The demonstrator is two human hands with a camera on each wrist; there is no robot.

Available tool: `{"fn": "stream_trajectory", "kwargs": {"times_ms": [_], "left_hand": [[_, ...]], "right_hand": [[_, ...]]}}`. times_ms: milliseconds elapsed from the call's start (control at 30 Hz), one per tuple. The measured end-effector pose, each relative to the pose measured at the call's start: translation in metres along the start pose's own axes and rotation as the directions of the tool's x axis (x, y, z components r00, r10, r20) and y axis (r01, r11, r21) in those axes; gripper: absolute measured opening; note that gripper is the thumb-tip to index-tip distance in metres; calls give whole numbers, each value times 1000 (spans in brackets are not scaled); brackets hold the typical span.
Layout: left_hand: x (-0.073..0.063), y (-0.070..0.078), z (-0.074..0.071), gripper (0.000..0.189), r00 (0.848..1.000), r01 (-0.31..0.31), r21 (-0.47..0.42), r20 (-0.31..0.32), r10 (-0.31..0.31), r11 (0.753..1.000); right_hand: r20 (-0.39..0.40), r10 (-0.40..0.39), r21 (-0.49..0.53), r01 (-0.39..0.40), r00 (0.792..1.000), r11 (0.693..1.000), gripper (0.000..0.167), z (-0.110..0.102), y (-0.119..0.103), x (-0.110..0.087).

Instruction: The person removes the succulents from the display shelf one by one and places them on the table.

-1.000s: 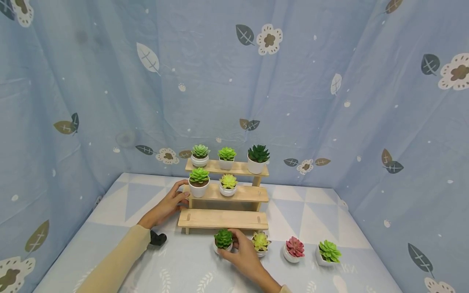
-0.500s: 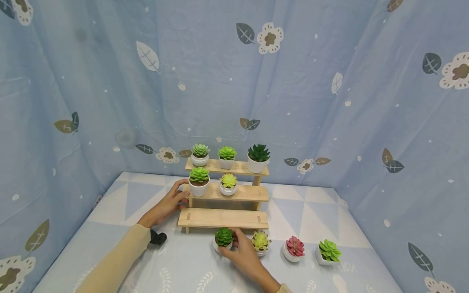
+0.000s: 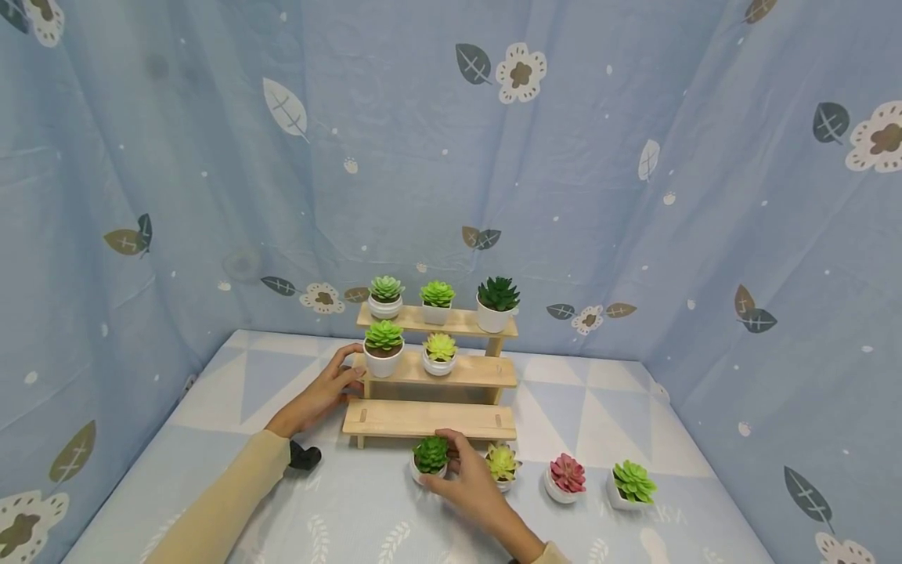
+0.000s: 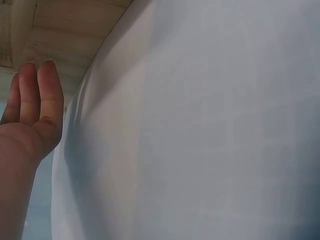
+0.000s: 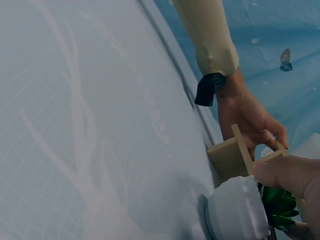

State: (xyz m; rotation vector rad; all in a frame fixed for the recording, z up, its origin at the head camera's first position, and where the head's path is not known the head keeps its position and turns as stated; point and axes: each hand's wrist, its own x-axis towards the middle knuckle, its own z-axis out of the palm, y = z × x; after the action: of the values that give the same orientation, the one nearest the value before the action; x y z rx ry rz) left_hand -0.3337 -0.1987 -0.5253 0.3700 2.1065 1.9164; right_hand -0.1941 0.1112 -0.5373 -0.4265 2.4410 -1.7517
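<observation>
In the head view my left hand (image 3: 324, 398) grips the left end of the middle board of a three-tier wooden plant stand (image 3: 430, 419). Several of its fingers (image 4: 48, 92) reach up against the wood in the left wrist view. My right hand (image 3: 474, 482) curls its thumb and fingers round a small dark green potted succulent (image 3: 431, 454) standing on the cloth before the stand. In the right wrist view the thumb lies at the rim of its white pot (image 5: 235, 207). A yellow-green succulent (image 3: 502, 464) is close beside the right hand, its pot partly hidden.
A pink succulent (image 3: 567, 475) and a bright green one (image 3: 633, 482) stand to the right on the patterned tablecloth (image 3: 338, 517). Potted succulents occupy the upper two tiers, including a dark spiky one (image 3: 497, 294). A black object (image 3: 304, 457) shows at the left wrist. A blue curtain surrounds the table.
My right hand's upper fingers have risen slightly behind the dark green succulent, whose pot stays where it was. My left hand keeps its place on the stand.
</observation>
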Motion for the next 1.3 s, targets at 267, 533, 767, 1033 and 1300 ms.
{"fn": "stream_trajectory", "kwargs": {"times_ms": [267, 533, 767, 1033, 1300], "left_hand": [[1, -2, -1, 55, 1000, 1, 3, -5, -1, 1000], [1, -2, -1, 56, 1000, 1, 5, -10, -1, 1000], [1, -2, -1, 55, 1000, 1, 7, -13, -1, 1000], [1, -4, -1, 57, 1000, 12, 1, -22, -12, 1000], [2, -2, 0, 57, 1000, 9, 1, -20, -9, 1000]], "right_hand": [[5, 19, -83, -19, 1000, 996, 76, -4, -6, 0], [-12, -9, -92, 7, 1000, 996, 71, -11, -23, -2], [-47, -71, -122, 65, 996, 990, 61, -22, -31, 6], [-127, -135, -129, 118, 983, 985, 57, -37, -48, 24], [-213, -129, -197, 87, 969, 976, 60, -49, -55, 43]]}}
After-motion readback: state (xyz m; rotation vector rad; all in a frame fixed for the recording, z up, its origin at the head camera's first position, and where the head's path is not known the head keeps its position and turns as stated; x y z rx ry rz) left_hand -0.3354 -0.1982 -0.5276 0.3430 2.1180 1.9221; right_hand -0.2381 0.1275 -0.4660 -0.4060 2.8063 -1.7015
